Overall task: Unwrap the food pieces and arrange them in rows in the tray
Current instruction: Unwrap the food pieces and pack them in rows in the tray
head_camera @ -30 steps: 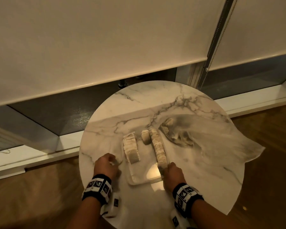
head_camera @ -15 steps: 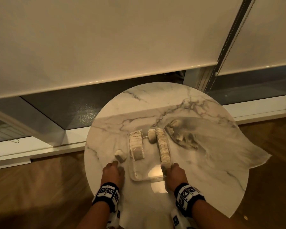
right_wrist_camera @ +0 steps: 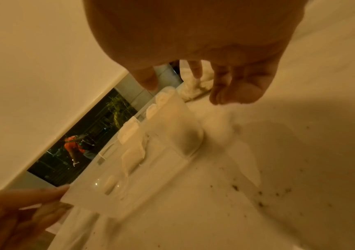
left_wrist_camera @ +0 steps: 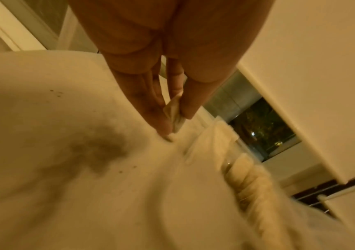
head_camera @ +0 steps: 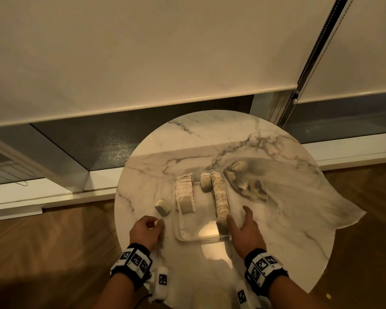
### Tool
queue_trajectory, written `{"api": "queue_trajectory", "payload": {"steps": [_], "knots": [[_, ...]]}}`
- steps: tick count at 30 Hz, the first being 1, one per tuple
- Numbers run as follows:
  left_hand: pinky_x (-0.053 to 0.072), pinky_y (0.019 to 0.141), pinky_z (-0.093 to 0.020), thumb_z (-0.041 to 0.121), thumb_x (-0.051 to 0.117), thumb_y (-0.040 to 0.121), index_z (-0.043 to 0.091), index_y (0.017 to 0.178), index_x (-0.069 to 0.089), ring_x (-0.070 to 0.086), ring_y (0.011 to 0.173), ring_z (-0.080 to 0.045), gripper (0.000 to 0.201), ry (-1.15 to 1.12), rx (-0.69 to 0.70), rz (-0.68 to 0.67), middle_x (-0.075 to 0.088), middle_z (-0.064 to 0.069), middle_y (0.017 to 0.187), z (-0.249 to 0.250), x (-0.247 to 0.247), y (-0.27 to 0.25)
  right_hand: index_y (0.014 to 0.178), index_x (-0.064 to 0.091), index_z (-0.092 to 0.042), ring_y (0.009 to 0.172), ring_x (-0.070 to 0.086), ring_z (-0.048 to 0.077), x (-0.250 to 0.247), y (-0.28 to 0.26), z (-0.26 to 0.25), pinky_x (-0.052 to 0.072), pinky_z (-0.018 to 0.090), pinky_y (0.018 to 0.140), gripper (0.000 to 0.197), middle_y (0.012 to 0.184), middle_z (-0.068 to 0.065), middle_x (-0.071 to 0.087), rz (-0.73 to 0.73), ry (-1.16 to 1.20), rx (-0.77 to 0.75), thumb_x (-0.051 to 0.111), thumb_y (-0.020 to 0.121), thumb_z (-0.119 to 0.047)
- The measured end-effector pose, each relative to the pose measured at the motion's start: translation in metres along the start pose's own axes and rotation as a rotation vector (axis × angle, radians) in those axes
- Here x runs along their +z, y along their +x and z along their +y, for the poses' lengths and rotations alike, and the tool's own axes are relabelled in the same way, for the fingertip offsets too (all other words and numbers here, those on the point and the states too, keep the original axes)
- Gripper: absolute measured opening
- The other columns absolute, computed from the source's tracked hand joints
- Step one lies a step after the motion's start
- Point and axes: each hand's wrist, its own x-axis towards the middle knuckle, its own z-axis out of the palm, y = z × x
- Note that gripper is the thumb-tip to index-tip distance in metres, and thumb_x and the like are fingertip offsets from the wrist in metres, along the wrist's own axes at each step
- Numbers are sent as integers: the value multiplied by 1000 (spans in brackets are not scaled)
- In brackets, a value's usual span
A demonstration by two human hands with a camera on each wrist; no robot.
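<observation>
Left hand (head_camera: 146, 230): low and left of centre in the head view; the left wrist view shows thumb and fingers pinching a small crumpled scrap of pale wrapper (left_wrist_camera: 173, 116) just above the round white marble table (head_camera: 276, 230).
Loose piece: one pale, round-edged food piece (head_camera: 162, 206) lies on the marble just left of the tray, near the left fingertips, apart from them.
Tray: shallow clear plastic tray (head_camera: 200, 238) at centre; its near part shows bare.
Left row: a short row of pale square slices (head_camera: 185, 194) along the tray's left side.
Middle: a single pale piece (head_camera: 205, 182) at the tray's far end.
Right row: a long row of pale round slices (head_camera: 221, 195) down the right side.
Right hand (head_camera: 245, 228): fingers spread and relaxed, holding nothing, just beside the near end of the right row.
Wrapping: a large pale translucent sheet (head_camera: 299, 192) at right, hanging over the table edge, more pieces (head_camera: 237, 167) on it.
Doing it well: probably drop the scrap clear of the food, then stand the loose piece upright against a row's end, steadying the light tray so it does not slide.
</observation>
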Motion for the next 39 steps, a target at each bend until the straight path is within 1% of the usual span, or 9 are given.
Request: {"api": "queue_trajectory", "payload": {"steps": [6,11,14,17,21,25,31,35,39], "knots": [[58,60,-31,23,81,79,26,96,67,69,76,-22,21,-239,133,-116,70,-5,90,44,-4,-20,137,46,-25,120,40,21,-12,-3,-23,42,39,97,52,127,3,47,320,15,-302,62,89,-34],[56,65,-26,20,85,73,36,109,59,63,68,-3,47,-223,303,-288,71,1,85,76,16,-53,108,67,-25,94,62,7,-6,-10,-57,53,28,84,15,102,-5,66,-199,302,-405,67,93,-29],[54,67,-22,14,86,71,34,112,58,61,72,-8,53,-258,344,-352,69,-5,92,87,27,-65,107,69,-19,83,68,4,1,-14,-67,52,20,76,18,93,2,73,-460,348,-347,67,94,-31],[58,71,-28,9,86,66,33,110,59,59,71,-14,57,-288,334,-362,65,-14,96,87,31,-69,108,68,-5,65,64,-1,6,-19,-67,47,13,62,20,76,0,68,-478,383,-331,68,94,-20],[60,76,-35,26,88,60,35,109,61,64,76,-27,57,-278,337,-337,67,-7,92,81,32,-71,97,71,-3,59,60,-1,7,-19,-63,45,13,59,14,67,-3,65,-443,390,-332,69,92,-16],[55,68,-24,17,86,71,30,110,62,61,68,-10,47,-278,335,-328,67,-3,90,75,30,-69,80,72,-9,61,60,3,9,-14,-61,47,19,62,11,64,-4,66,-344,384,-297,70,90,-13],[54,82,-30,27,66,92,24,100,67,65,90,-15,9,-156,231,-18,68,2,92,39,22,-36,80,72,-17,64,65,12,8,7,-55,56,34,64,8,69,1,71,-149,366,-184,72,87,-20],[40,104,-39,29,56,95,14,132,54,49,121,-29,40,249,197,87,57,-11,129,-2,28,-7,96,66,-11,64,60,24,-3,14,-61,56,40,65,8,78,14,69,-128,514,-99,68,90,-5],[14,120,-41,52,40,95,23,153,25,18,145,-26,66,506,223,47,19,-6,160,-24,48,-3,109,65,-14,70,62,21,-9,22,-64,59,34,64,25,91,19,65,-185,585,-63,57,93,4]]}}
